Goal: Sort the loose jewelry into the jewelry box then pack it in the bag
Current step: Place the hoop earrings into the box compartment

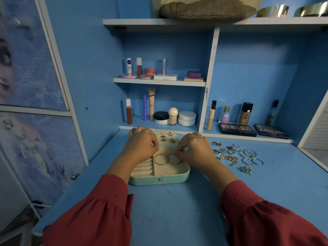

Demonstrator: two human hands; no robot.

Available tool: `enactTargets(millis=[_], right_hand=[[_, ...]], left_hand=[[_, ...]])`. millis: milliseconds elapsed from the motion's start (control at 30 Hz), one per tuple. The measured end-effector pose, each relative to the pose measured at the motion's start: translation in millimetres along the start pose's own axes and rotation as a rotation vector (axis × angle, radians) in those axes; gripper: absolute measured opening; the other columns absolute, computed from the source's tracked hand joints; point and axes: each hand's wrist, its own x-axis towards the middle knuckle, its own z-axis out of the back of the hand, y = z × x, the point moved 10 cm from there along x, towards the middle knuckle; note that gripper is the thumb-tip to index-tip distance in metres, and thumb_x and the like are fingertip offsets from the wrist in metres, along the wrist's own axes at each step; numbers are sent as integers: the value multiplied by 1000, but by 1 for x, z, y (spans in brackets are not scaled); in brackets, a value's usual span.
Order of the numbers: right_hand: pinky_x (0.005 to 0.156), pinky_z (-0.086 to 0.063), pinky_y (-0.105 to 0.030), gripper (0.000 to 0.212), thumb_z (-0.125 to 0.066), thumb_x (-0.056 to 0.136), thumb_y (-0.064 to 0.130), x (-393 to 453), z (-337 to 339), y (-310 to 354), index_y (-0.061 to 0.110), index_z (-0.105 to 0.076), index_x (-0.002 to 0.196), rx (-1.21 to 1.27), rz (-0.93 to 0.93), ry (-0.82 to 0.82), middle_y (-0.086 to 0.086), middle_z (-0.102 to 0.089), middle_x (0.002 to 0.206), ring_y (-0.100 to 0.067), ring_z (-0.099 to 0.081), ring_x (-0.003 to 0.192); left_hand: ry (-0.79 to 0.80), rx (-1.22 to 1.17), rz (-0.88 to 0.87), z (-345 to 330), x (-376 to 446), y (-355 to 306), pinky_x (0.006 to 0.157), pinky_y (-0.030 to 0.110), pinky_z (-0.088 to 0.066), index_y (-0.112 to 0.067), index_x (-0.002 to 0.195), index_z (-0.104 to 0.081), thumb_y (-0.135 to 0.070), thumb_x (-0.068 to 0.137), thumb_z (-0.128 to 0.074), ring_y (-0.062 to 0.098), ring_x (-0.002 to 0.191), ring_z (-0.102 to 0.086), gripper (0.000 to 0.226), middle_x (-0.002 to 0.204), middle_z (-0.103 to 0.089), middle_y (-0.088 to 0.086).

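Note:
An open teal jewelry box with a beige lining lies on the blue desk. Two silver hoops lie in its big compartment, and several small earrings are pinned inside its lid. My left hand hovers over the box's left side with curled fingers; what it holds is hidden. My right hand is at the box's right edge, its fingertips pinched together near the right hoop. The loose jewelry, rings, hoops and charms, is scattered on the desk to the right of the box.
Cosmetics fill the shelves behind the box. Two eyeshadow palettes lie at the back right. A brown cushion sits on the top shelf. A cupboard door stands to the left.

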Motion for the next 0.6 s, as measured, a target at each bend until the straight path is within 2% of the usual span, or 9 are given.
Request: enactTargets(millis=[433,600], right_hand=[[80,-26,-24,12,-68,82,31,2,-2,-4,27,-76,91,40,-3,-17,12,-64,106,-12,-46,109],[85,-47,-35,4,-73,78,30,4,1,-16,28,-75,80,255,-62,-39,9,-67,93,-14,-55,97]], left_hand=[[35,-37,37,-4,2,6,107,35,-19,-27,77,-72,-28,83,-69,10,116,-39,7,108,-64,-14],[6,-128,101,-3,4,9,101,34,-28,-29,76,-70,-28,85,-66,13,112,-45,10,103,-66,-13]])
